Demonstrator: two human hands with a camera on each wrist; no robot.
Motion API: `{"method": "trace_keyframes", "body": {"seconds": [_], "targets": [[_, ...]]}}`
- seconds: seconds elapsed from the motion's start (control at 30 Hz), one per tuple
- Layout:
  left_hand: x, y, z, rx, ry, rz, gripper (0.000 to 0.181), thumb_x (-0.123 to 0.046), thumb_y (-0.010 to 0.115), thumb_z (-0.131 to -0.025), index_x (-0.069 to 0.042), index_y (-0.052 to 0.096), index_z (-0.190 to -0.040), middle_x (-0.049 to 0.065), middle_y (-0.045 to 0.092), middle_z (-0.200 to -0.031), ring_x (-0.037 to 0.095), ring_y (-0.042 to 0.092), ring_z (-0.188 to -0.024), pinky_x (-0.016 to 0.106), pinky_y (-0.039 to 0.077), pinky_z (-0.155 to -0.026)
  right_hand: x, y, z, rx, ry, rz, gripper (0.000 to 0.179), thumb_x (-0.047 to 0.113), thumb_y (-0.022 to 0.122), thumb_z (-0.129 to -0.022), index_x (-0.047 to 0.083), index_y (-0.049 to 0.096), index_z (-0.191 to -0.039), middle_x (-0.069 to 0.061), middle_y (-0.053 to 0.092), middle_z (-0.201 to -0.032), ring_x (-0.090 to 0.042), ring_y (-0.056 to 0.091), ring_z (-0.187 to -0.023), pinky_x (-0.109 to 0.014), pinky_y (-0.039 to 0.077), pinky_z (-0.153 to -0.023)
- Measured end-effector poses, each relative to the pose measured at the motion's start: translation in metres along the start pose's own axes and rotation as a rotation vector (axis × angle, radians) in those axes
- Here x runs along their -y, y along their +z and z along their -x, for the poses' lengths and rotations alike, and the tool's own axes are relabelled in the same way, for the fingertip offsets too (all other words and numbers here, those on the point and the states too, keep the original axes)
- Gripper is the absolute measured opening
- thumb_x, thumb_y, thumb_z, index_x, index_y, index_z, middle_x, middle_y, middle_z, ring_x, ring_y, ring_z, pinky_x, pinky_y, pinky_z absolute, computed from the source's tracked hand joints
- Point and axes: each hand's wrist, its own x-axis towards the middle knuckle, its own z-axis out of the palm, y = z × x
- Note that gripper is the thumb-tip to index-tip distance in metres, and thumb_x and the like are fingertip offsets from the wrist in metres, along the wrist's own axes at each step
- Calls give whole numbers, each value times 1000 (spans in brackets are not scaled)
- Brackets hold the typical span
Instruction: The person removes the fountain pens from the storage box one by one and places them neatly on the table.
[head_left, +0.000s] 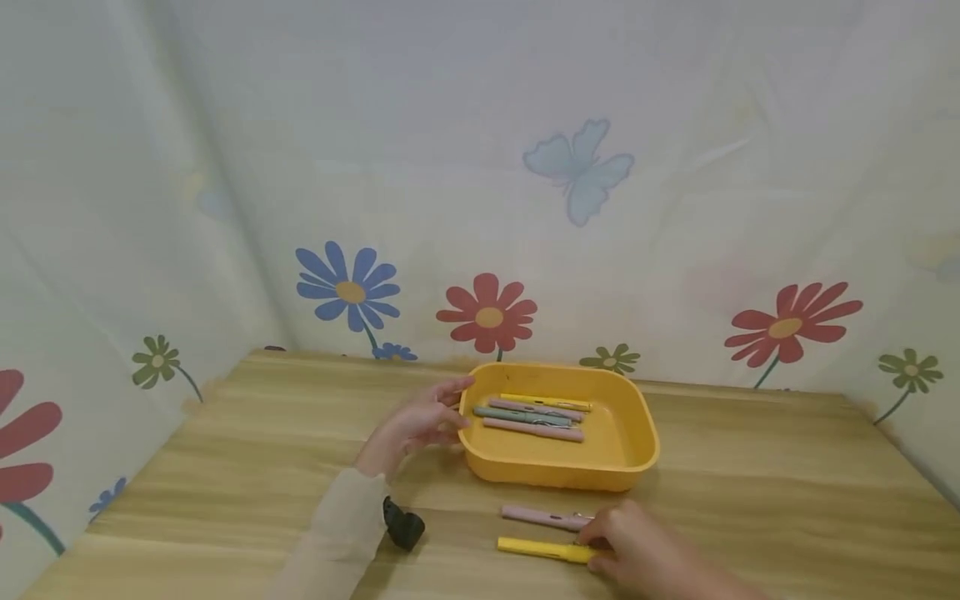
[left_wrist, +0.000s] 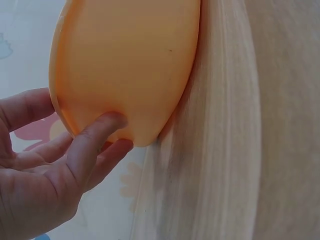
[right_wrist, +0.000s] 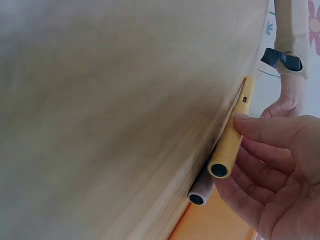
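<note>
My left hand [head_left: 420, 421] grips the left end of a yellow plastic box [head_left: 555, 475]; in the left wrist view its thumb lies against the outer wall and a finger reaches behind the rim. With thumb and fingers, my right hand [head_left: 637, 546] pinches a yellow pen [head_left: 536, 547] near its right end, low over the wooden table. A pale purple pen [head_left: 536, 516] lies just beyond it, partly behind the hand. In the box, several pens lie side by side: a yellow one [head_left: 543, 402], a green one [head_left: 517, 416] and pinkish-purple ones [head_left: 528, 429].
The wooden table [head_left: 225, 467] meets a pale curtain [head_left: 450, 167] printed with flowers and a butterfly at the back and sides. A black strap device [head_left: 403, 525] sits on my left sleeve.
</note>
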Motion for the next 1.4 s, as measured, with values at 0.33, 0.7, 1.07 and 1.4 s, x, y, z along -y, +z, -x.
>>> {"method": "trace_keyframes", "body": {"seconds": [0.33, 0.7, 1.07, 1.4], "targets": [[1, 0, -2, 2, 3, -2, 67, 9, 52, -79, -10, 32, -141, 17, 27, -147, 35, 41, -125, 47, 48, -89, -2, 0, -1, 27, -16, 11, 14, 8, 70, -74, 12, 71, -87, 7, 68, -82, 1, 58, -75, -19, 49, -60], [4, -4, -1, 17, -6, 1, 69, 9, 52, -79, -9, 29, -142, 18, 26, -147, 36, 42, -123, 44, 50, -86, -5, 2, -4, 20, -36, -20, 10, 8, 69, -73, 16, 70, -79, 14, 65, -76, 6, 51, -68, -16, 44, -54], [5, 0, -3, 16, -2, -13, 68, 9, 53, -78, -9, 32, -140, 18, 29, -146, 36, 42, -124, 47, 48, -88, -6, 0, 1, 45, 40, -88, 17, 12, 69, -75, 10, 72, -92, 8, 69, -84, 5, 55, -74, -18, 49, -60], [0, 2, -2, -17, -25, -17, 67, 8, 53, -78, -13, 35, -139, 15, 30, -146, 34, 45, -122, 47, 48, -88, -10, -25, 1, -163, -25, -234, 14, 10, 70, -76, 2, 71, -88, -2, 68, -80, 0, 57, -72, -19, 52, -60]]}}
